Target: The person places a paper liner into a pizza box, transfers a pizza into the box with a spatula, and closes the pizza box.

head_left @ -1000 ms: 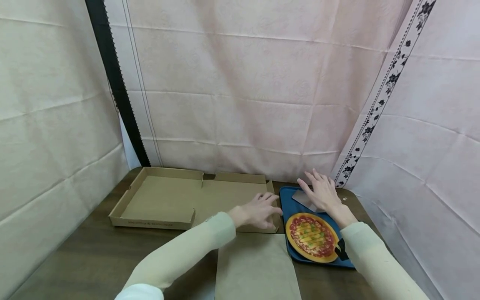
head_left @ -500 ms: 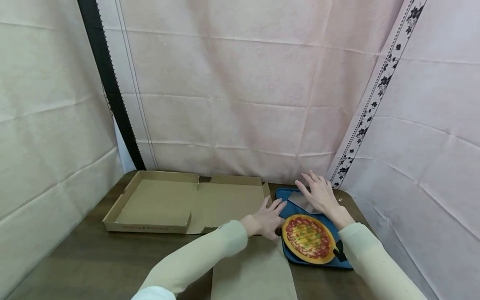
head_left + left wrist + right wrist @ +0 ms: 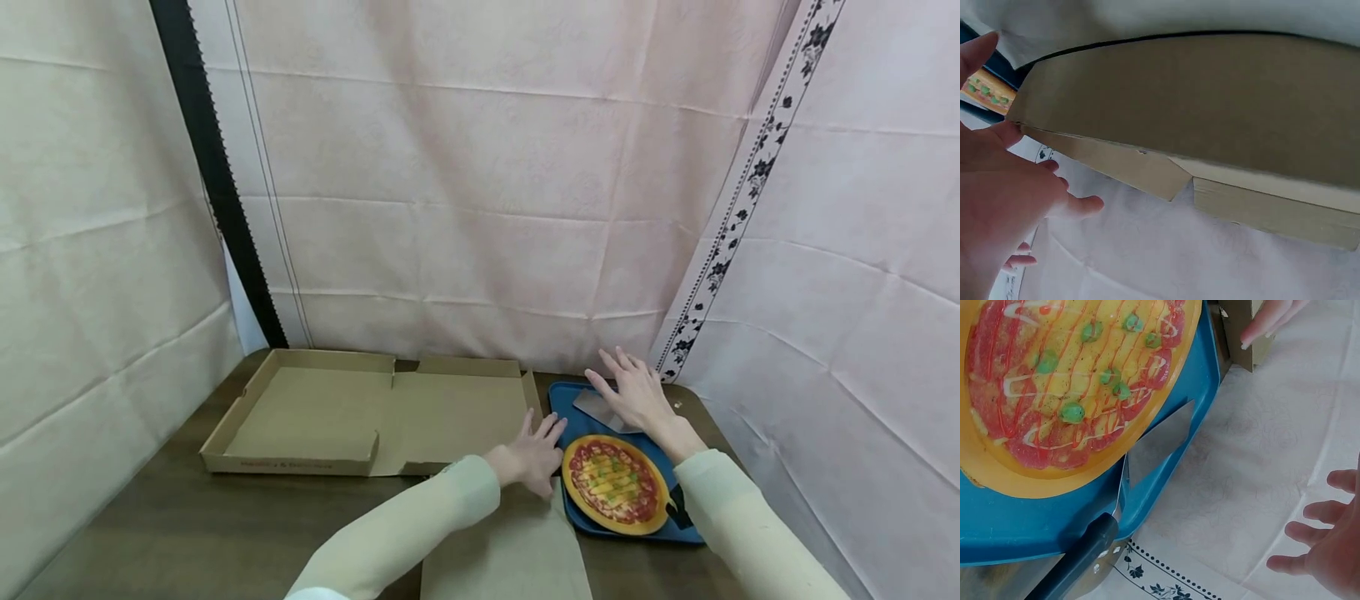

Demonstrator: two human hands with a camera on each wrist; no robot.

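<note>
My left hand (image 3: pixel 534 458), fingers spread, is between the open cardboard pizza box (image 3: pixel 315 412) and the blue tray (image 3: pixel 562 398). In the left wrist view, a finger of this hand meets the corner of a brown cardboard panel (image 3: pixel 1166 100). A round pizza (image 3: pixel 615 485) with an orange crust lies on the tray. Beside it is a pizza server, its metal blade (image 3: pixel 1163 440) flat on the tray and its black handle (image 3: pixel 1082 556) sticking out over the edge. My right hand (image 3: pixel 641 400) hovers above the blade with straight, spread fingers and nothing in them.
A flat brown sheet (image 3: pixel 502 546) extends toward me in front of the box. All of it rests on a dark wooden table (image 3: pixel 150 533). Pale cloth (image 3: pixel 450 167) hangs close behind and on both sides.
The left hand has shifted from over the box's right part, rightward and slightly nearer me, to the tray's left edge. The right hand stays over the server. The head view has tilted slightly.
</note>
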